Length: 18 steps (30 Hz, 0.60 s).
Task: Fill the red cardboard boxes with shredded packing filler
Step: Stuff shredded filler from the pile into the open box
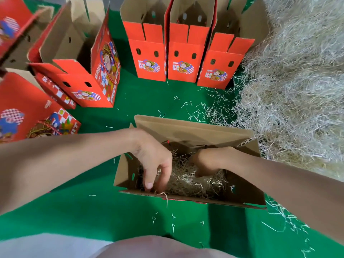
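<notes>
The shredded packing filler [188, 181] lies as a loose tangle in the bottom of the open box [186, 131], which sits directly in front of the person on the green surface [111, 211], brown flaps spread wide. It looks very light, springy and soft. It probably clumps when gathered and sheds strands, so it is best taken in broad handfuls and pressed down rather than pinched. The box itself is thin cardboard and likely to slide or tip under a push.

The left hand [154, 161] reaches into the box's near-left corner, wrist bent, fingers pointing down with their tips in the filler. Whether they grip strands or only press, I cannot tell. The right hand [206, 162] is sunk into the filler at the box's middle, its fingers hidden, so its grasp is unclear too.

Right of the box rises a big pile of filler [297, 90], with stray strands [195, 112] scattered between. Beyond the box stand three upright red boxes [186, 60], opened at the top. More red boxes [83, 84] stand beyond it to the left.
</notes>
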### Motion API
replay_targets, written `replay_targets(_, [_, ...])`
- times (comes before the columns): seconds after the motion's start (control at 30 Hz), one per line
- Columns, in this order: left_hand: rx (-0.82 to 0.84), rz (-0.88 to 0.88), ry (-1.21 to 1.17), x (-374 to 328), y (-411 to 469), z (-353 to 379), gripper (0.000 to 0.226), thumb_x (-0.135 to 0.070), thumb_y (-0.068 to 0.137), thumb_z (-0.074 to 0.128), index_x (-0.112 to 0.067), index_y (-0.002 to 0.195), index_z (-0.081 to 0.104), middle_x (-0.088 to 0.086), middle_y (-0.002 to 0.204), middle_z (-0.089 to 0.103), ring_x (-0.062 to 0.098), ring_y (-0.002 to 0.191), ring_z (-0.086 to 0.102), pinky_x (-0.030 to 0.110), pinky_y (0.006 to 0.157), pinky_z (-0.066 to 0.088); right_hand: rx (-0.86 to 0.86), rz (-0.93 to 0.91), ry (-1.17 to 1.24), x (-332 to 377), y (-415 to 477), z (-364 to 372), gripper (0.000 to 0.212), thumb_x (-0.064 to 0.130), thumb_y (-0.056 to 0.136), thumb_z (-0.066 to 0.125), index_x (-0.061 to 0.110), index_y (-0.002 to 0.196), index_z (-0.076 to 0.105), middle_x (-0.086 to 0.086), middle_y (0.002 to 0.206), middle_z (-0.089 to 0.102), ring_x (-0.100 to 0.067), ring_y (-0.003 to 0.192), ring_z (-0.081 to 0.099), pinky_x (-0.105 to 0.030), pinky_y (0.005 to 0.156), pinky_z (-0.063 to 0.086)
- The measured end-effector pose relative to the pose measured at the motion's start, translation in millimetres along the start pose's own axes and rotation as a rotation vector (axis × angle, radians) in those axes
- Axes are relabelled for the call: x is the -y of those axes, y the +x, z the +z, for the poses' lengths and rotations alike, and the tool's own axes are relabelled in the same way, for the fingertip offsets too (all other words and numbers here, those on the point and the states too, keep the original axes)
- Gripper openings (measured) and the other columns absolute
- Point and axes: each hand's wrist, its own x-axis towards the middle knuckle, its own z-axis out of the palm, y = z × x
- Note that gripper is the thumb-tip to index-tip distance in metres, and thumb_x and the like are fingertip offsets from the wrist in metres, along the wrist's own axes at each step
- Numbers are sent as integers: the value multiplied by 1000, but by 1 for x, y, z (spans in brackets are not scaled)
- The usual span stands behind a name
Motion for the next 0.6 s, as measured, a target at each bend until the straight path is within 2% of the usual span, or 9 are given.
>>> replay_targets(0.07, [-71, -15, 13, 2, 3, 5, 16, 0, 77, 70, -16, 80, 69, -15, 59, 65, 2, 61, 63, 10, 58, 47, -77, -29, -3, 1, -3, -3, 41, 36, 95, 47, 10, 125, 52, -9, 121, 59, -26, 105, 58, -32, 86, 48])
replay_targets(0.17, [-164, -83, 63, 6, 13, 12, 8, 1, 79, 67, -4, 74, 69, -3, 58, 62, 9, 56, 61, 12, 56, 48, -96, -27, -69, 4, -5, -5, 40, 33, 96, 45, 8, 127, 49, -10, 122, 58, -27, 106, 57, -32, 87, 46])
replay_targets(0.27, [-308, -241, 358, 10, 28, 11, 19, -3, 87, 58, 2, 69, 62, 8, 67, 62, 18, 64, 64, 14, 53, 48, -36, 16, -46, 4, -5, -4, 42, 34, 96, 45, 9, 129, 50, -9, 123, 58, -25, 106, 58, -34, 89, 49])
replay_targets(0.33, [-374, -257, 480, 7, 30, 6, 10, 0, 88, 55, 1, 90, 64, 8, 89, 65, 25, 85, 66, 29, 70, 52, 43, 18, -57, 6, -5, -2, 46, 38, 95, 46, 10, 131, 49, -8, 127, 56, -25, 110, 57, -36, 93, 48])
replay_targets(0.4, [-249, -147, 262, 3, 18, -1, 42, 4, 84, 58, -14, 122, 58, -8, 105, 62, 22, 93, 64, 35, 85, 52, 69, -13, -33, 8, -6, -1, 51, 41, 94, 46, 12, 136, 43, -7, 132, 52, -25, 116, 53, -36, 97, 45])
replay_targets(0.43, [-127, -62, 85, -1, 9, -3, 55, 6, 83, 59, -23, 129, 53, -21, 105, 61, 15, 89, 64, 33, 88, 51, 62, -30, 6, 8, -8, -1, 53, 41, 94, 47, 14, 140, 39, -6, 136, 49, -25, 120, 50, -34, 98, 43])
replay_targets(0.47, [-45, 27, -45, -4, 0, -4, 61, 8, 82, 59, -27, 132, 51, -26, 105, 61, 7, 84, 64, 28, 88, 51, 52, -46, 34, 8, -9, -2, 55, 40, 94, 47, 15, 142, 35, -5, 140, 45, -25, 123, 47, -32, 98, 39])
replay_targets(0.53, [44, 159, -123, -4, -11, 0, 61, 10, 79, 62, -26, 126, 53, -30, 104, 64, -6, 81, 63, 12, 77, 49, 25, -52, 60, 7, -12, -3, 55, 35, 95, 47, 16, 144, 31, -6, 143, 41, -25, 125, 45, -30, 99, 38])
replay_targets(0.6, [18, 175, -120, -3, -12, 8, 49, 7, 76, 68, -20, 116, 61, -25, 88, 69, -6, 76, 63, 7, 68, 46, 3, -44, 67, 5, -13, -2, 52, 31, 96, 47, 16, 143, 33, -8, 138, 47, -25, 118, 51, -28, 94, 43])
